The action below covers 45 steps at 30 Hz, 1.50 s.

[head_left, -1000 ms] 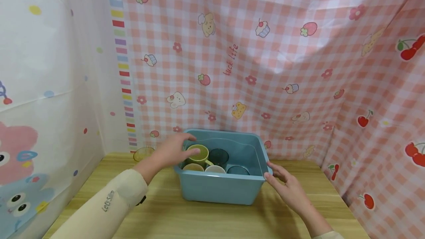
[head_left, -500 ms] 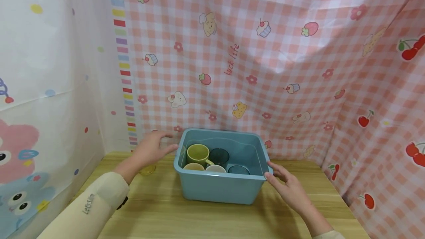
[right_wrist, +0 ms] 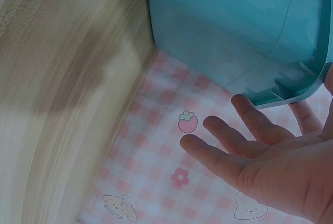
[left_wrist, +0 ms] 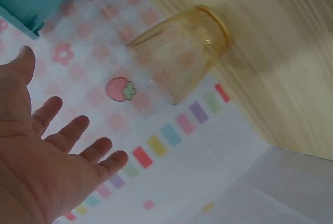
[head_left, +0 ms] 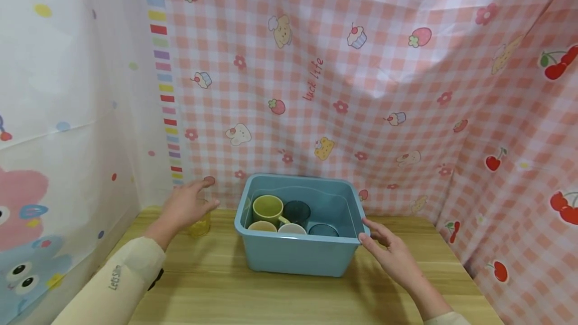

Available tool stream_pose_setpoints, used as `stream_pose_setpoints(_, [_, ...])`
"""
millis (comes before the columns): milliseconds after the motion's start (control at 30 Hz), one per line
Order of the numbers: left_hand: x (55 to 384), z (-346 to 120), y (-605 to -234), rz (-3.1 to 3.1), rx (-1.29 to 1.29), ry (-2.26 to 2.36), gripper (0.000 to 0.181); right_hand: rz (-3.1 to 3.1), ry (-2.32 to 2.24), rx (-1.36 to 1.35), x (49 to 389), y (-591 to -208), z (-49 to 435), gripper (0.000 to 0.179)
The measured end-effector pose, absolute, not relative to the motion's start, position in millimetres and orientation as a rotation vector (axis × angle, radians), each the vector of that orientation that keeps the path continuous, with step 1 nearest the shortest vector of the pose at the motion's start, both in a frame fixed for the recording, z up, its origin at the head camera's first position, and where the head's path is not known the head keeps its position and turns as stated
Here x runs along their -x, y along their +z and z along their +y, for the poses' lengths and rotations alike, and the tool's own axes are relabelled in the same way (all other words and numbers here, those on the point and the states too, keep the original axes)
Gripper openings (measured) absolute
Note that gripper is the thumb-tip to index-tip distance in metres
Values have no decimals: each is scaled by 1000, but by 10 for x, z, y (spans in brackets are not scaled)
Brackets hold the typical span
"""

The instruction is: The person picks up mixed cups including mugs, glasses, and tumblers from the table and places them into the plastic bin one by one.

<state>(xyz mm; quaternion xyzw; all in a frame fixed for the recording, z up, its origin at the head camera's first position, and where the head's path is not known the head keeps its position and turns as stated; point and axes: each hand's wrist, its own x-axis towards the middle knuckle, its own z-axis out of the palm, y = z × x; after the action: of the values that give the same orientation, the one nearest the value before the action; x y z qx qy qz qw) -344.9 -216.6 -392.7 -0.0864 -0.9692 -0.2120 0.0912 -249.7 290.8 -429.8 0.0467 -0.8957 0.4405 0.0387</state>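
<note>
A see-through yellow glass [head_left: 200, 225] stands on the table to the left of a blue plastic bin [head_left: 300, 255]. My left hand [head_left: 182, 209] is just over it in the head view, fingers spread and holding nothing. In the left wrist view, the glass [left_wrist: 182, 52] is in front of that hand's fingertips, apart from them. My right hand [head_left: 392, 255] rests thumb and fingertips against the bin's right rim, its other fingers extended. Inside the bin are a yellow-green mug [head_left: 267, 208], a tan cup [head_left: 262, 226], a white cup [head_left: 292, 228] and dark glasses [head_left: 297, 210].
The wooden table [head_left: 217, 285] extends in front of the bin. Behind it hangs a pink checked cloth [head_left: 334, 129], close to the bin's back. A white patterned cloth [head_left: 104, 154] closes off the left side.
My left hand has moved left from over the mug in the bin to the yellow glass. The right hand has stayed at the bin's rim.
</note>
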Motion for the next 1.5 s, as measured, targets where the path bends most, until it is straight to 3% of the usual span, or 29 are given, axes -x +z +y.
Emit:
stream_pose_setpoints(567, [3538, -2270, -4244, -3002, 156, -440, 106, -2741, 1336, -139, 2495, -4293, 2903, 60])
stream_pose_setpoints(1300, [3726, -2338, -4581, -3019, -124, -551, 93, -2711, 1355, -149, 2514, -4325, 2906, 58])
stream_pose_setpoints(1500, [3736, -2363, -4611, -3034, -172, -547, 98, -2706, 1369, -142, 2515, -4340, 2910, 58])
